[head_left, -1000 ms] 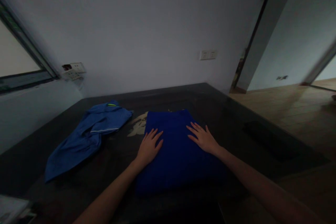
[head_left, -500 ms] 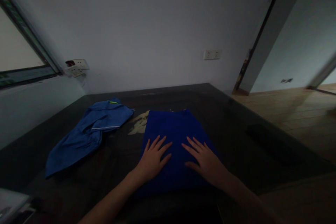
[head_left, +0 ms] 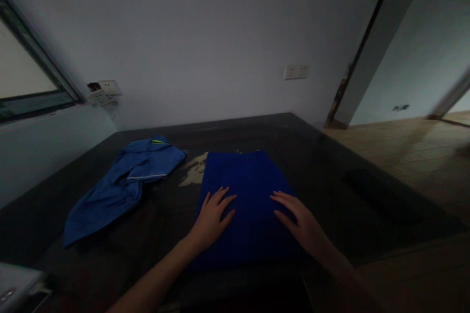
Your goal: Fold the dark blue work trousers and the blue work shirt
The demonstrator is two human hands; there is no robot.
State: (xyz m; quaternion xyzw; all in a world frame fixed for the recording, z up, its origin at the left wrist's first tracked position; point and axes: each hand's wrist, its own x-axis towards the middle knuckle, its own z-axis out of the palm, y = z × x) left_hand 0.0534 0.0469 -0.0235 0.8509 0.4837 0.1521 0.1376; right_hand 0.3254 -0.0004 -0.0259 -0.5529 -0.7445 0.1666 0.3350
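One flat, deep-blue cloth (head_left: 244, 173) lies on the dark table (head_left: 316, 161) directly before you, your left hand (head_left: 210, 217) spread palm down on its left side and your right hand (head_left: 301, 220) at its right edge, fingers extended, thumb apart. Left of the cloth shows a pale patch (head_left: 195, 172), then a lighter blue garment (head_left: 121, 183); well to the right lies a black item (head_left: 378, 193), too dim to identify.
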